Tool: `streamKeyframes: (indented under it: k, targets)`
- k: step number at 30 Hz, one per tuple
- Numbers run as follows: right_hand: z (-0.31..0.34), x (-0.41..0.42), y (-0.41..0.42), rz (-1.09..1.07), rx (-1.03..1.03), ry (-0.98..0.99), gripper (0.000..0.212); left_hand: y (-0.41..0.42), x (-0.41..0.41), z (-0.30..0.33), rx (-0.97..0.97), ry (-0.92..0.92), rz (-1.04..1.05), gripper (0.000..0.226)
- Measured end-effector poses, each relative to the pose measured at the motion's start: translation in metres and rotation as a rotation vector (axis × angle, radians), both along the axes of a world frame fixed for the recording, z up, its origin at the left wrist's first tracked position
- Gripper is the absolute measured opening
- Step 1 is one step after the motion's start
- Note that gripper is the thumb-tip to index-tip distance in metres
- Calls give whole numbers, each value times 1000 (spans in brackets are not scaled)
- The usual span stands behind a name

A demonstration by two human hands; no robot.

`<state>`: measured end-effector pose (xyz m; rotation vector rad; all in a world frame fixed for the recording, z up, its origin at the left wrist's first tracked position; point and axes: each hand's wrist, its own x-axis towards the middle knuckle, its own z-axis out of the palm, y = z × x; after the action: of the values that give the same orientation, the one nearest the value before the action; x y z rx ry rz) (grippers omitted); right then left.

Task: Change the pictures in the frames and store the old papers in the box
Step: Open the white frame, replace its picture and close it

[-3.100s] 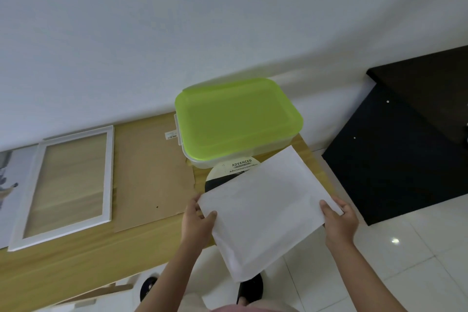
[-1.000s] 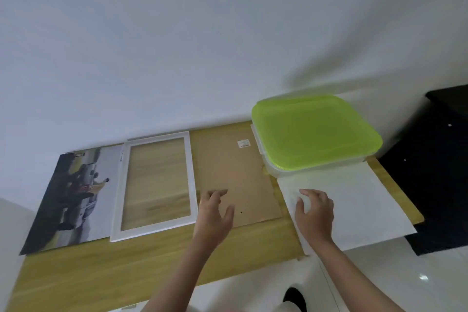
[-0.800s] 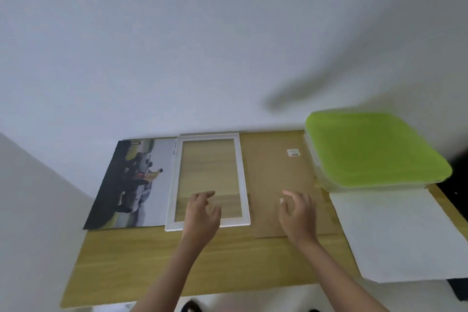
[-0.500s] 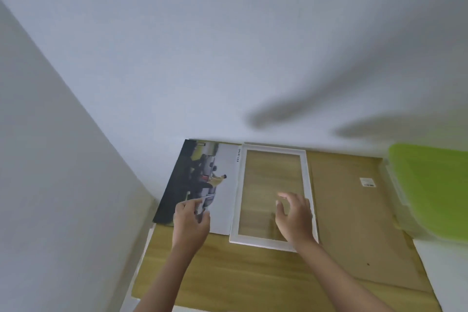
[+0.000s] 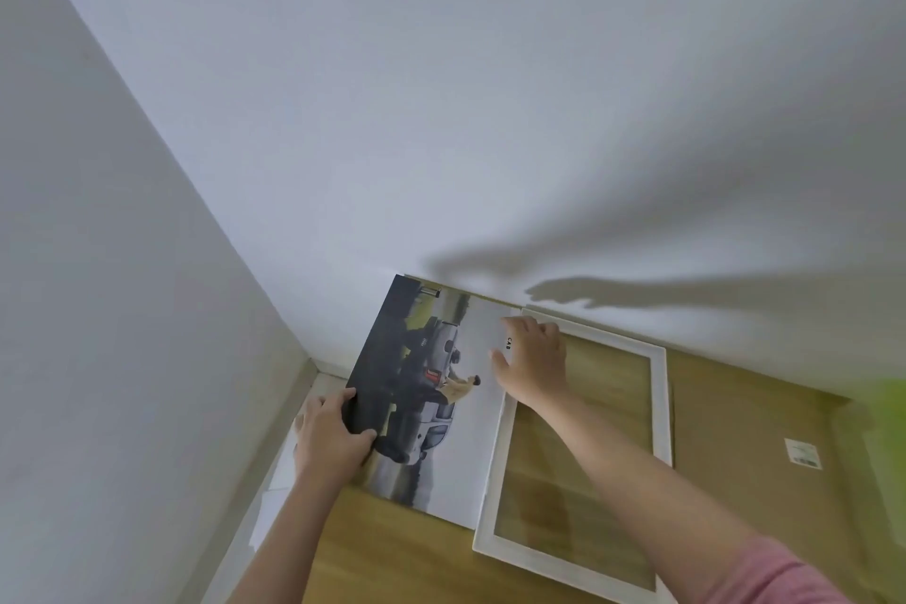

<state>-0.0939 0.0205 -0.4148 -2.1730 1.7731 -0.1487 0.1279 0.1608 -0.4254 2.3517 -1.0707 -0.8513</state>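
A glossy rectangular car print (image 5: 431, 387) lies flat at the far left end of the pale wooden table (image 5: 402, 559), just beside the white picture frame (image 5: 659, 412), through whose clear pane the wood grain shows. The left hand (image 5: 331, 439) pinches the print's dark left edge, thumb on top, while the right hand (image 5: 532, 361) rests on its white right margin with relaxed fingers. A matte brown backing board (image 5: 735, 446) lies right of the frame.

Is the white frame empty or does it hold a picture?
Empty: the wooden table shows through the white frame; the car picture lies beside it.
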Motion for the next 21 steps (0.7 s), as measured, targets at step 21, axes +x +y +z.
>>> streamKeyframes:
  k: [21]
  targets:
    - [-13,20,-16,-68,112,166,59,-1,5,-3,-15,40,-10,61]
